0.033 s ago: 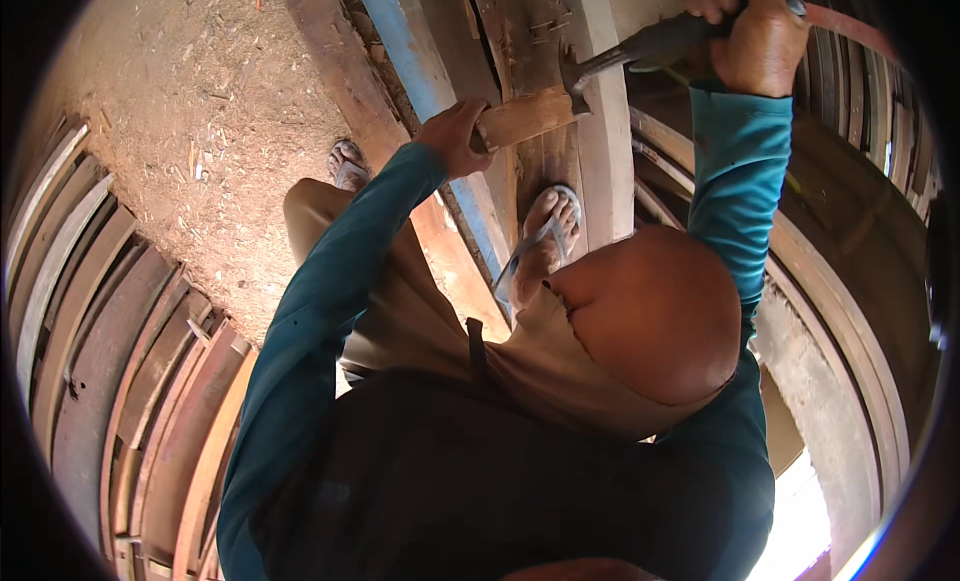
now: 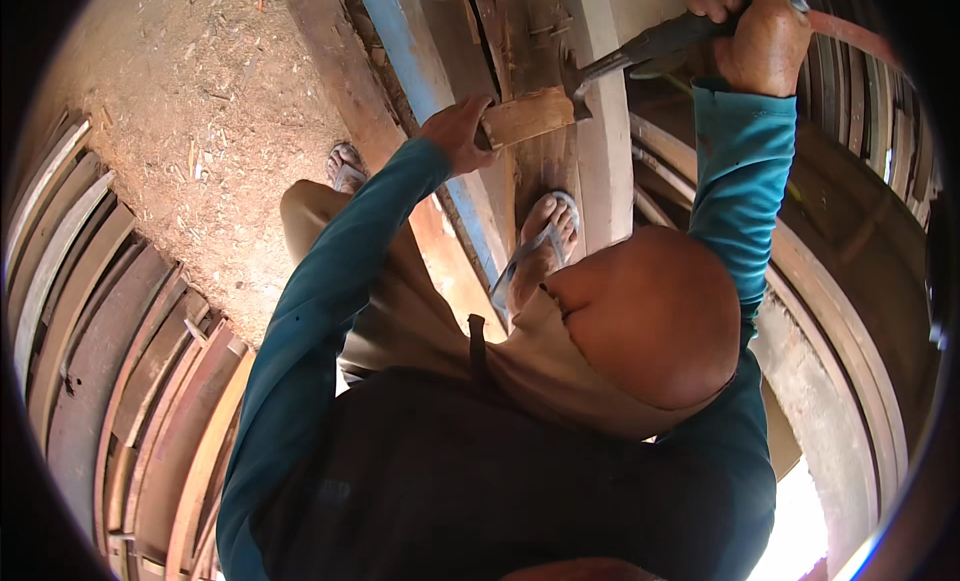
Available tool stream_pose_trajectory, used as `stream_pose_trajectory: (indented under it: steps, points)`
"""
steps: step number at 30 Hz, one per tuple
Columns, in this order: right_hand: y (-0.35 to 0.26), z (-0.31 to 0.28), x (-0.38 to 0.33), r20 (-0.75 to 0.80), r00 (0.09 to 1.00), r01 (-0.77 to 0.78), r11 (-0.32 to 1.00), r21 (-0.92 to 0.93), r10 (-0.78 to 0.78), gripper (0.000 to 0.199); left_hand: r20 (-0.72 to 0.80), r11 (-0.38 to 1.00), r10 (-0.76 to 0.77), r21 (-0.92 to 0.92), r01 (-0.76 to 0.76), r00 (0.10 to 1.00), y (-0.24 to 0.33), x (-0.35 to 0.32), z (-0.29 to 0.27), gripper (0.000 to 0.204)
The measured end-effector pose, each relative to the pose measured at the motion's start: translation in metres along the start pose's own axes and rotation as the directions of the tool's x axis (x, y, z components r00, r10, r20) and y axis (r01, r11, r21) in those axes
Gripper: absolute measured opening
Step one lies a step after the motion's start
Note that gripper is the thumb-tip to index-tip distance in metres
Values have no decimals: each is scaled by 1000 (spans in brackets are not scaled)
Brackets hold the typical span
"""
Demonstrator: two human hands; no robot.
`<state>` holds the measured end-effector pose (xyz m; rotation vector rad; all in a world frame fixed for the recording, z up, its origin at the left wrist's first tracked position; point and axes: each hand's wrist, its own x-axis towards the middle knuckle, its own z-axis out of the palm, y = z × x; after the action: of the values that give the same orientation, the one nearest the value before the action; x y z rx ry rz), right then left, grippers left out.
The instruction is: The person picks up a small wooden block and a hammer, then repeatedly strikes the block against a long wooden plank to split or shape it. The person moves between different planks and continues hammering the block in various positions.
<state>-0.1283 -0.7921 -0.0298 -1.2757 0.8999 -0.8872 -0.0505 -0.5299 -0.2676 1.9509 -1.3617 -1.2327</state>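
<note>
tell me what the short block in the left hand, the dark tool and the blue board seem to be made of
Short block: wood, apparently unpainted, from its streaked brown face. Dark tool: probably metal toward the head, judging by its dull grey sheen; the grip's material is unclear. Blue board: likely wood, its flat blue suggesting paint.

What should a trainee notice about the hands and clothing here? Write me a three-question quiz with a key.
1. Which hand grips the dark tool?
A) left
B) right
C) neither
2. True or false: the left hand is empty.
3. What colour are the sleeves?

Key:
1. B, the right hand.
2. False; the left hand holds a short wooden block by one end.
3. Teal.
</note>
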Motion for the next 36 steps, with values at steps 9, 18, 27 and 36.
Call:
stream_pose_trajectory:
  steps: [9, 18, 27, 36]
  points:
    - [110, -18, 132, 66, 913, -396, 915, -79, 402, 38, -121, 975, 14, 222, 14, 993, -8, 56, 34, 73]
    - [144, 11, 184, -63, 894, -447, 872, -201, 444, 19, -162, 972, -63, 215, 98, 985, 11, 48, 41, 74]
    - [112, -37, 126, -88, 988, -124, 990, 63, 129, 39, -211, 949, -36, 300, 100, 977, 6, 59, 38, 76]
    - [122, -23, 134, -8, 993, -122, 992, -22, 122, 34, -57, 879, -125, 457, 138, 990, 11, 69, 58, 69]
